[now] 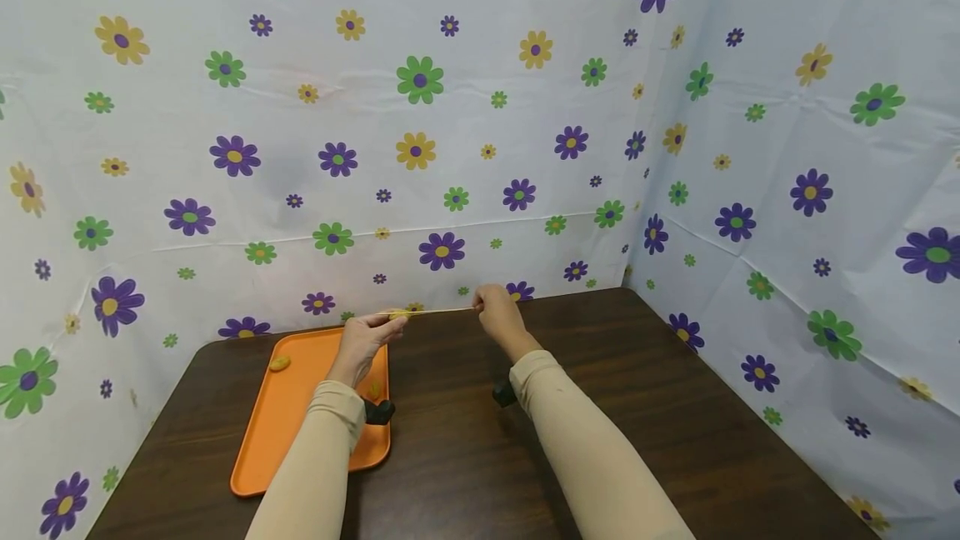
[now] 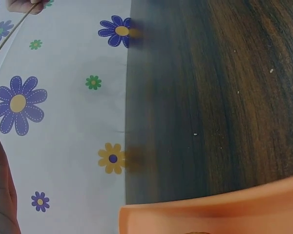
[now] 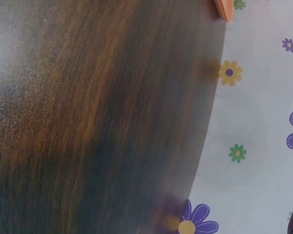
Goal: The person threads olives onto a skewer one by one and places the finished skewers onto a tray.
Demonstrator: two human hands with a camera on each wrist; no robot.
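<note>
head view showed my left grip (image 1: 366,342) pinched on one end of a thin yellow strand (image 1: 442,310); a yellow bit (image 1: 401,314) showed there too, though i could not tell whether it was joined on. my right grip (image 1: 498,312), toward three o'clock from the left, was pinched together on the other end. the strand ran straight between them, above the far side of the table (image 1: 450,440), and i judged that my hands were spread to hold it taut. at eight o'clock lay the orange tray (image 1: 288,415), under my left arm, likely placed within easy reach of that hand. it held one yellow piece (image 1: 280,363) toward its eleven o'clock and another piece (image 1: 375,390) near three, partly hidden by my wrist.
</note>
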